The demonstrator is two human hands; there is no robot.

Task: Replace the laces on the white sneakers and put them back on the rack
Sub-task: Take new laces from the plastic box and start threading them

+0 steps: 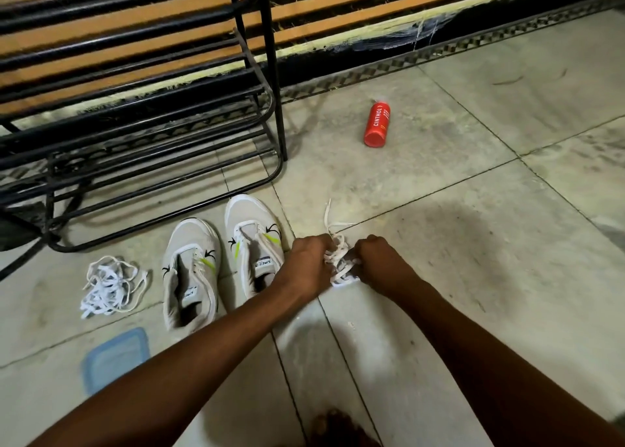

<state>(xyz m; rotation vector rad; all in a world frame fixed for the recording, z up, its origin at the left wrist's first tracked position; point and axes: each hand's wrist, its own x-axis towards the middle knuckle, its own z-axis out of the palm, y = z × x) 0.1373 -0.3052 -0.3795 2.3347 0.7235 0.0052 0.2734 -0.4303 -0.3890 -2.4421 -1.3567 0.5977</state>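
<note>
Head view – both hands [309,260] [378,260] fisted on lace bundle [340,260] – fingers hidden

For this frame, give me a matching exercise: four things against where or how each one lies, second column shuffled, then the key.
Things:
1. red bottle
2. loose pile of white laces
3. bundle of white laces
4. blue lid

Places or states:
A. held between the left hand and right hand
B. flat on the floor, nearer the person than the sneakers
C. lying on its side, right of the rack
D. on the floor, left of the sneakers

Pairs: 1-C, 2-D, 3-A, 4-B
</note>
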